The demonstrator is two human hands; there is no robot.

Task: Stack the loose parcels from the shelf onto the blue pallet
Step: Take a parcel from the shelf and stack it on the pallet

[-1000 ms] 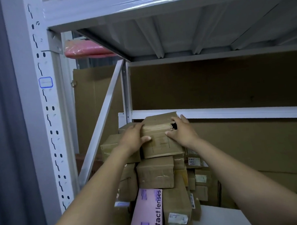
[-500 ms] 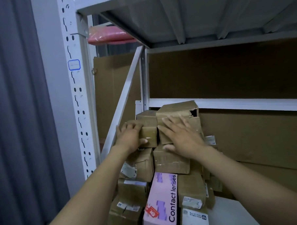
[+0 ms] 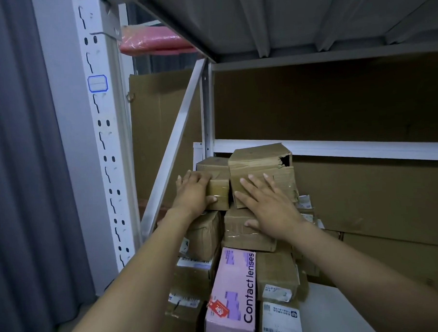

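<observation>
We see the parcels piled on the shelf point(image 3: 344, 308), none on a pallet. At the top sits a torn box point(image 3: 261, 164), with a hole at its upper right corner, and our right hand point(image 3: 267, 209) lies flat against its front face, fingers spread, palm pressing rather than gripping; the thumb reaches down onto the taped box point(image 3: 243, 236) beneath it. Just left of that hand, our left hand point(image 3: 194, 192) wraps the left edge of a small box point(image 3: 217, 181), fingers over its top and thumb on its front, grasping it. The small box touches the torn box's left side. Below the left hand is another brown box point(image 3: 206, 235), and lower, between our forearms, a pink carton point(image 3: 233, 295) stands upright, marked "Contact lenses", with a red tag. Labelled brown parcels flank it on both sides. Left of the left hand rise a slanted brace point(image 3: 177, 147) and the white post point(image 3: 103, 135); farther left hangs a grey curtain point(image 3: 20, 174).
</observation>
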